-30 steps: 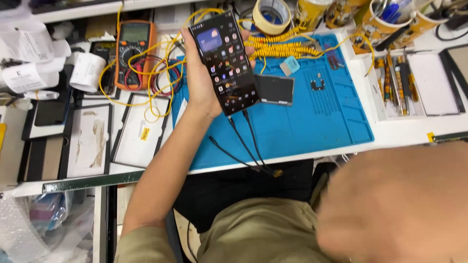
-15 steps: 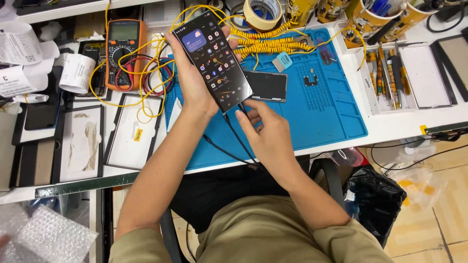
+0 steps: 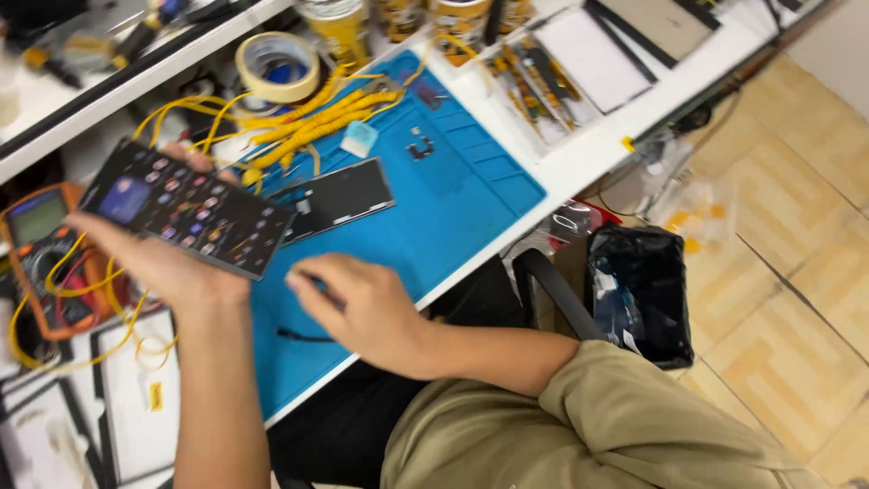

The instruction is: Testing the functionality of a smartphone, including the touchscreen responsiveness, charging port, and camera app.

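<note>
The left hand [image 3: 167,263] is raised at the left of the scene, palm up, forearm rising from the near edge; its fingers wrap the underside of a smartphone [image 3: 186,206], which it grasps with the lit screen facing the camera; the phone is tilted, its long axis running left to right, held above the left edge of the blue work mat [image 3: 453,181]. The right hand [image 3: 362,308] lies low over the near part of the mat, just right of the phone's near corner, palm down, fingers bent and pointing left; blur hides whether it pinches anything, so I cannot tell its grip; the forearm runs back to the right into an olive sleeve [image 3: 615,417]. A dark flat panel [image 3: 339,195] rests on the mat just beyond the phone; yellow coiled leads [image 3: 308,122] lie at the mat's far edge, beside a roll of tape [image 3: 276,65]. An orange multimeter [image 3: 41,254] sits at far left, partly behind the left hand; a black bin [image 3: 643,290] stands on the tiled floor at right.
</note>
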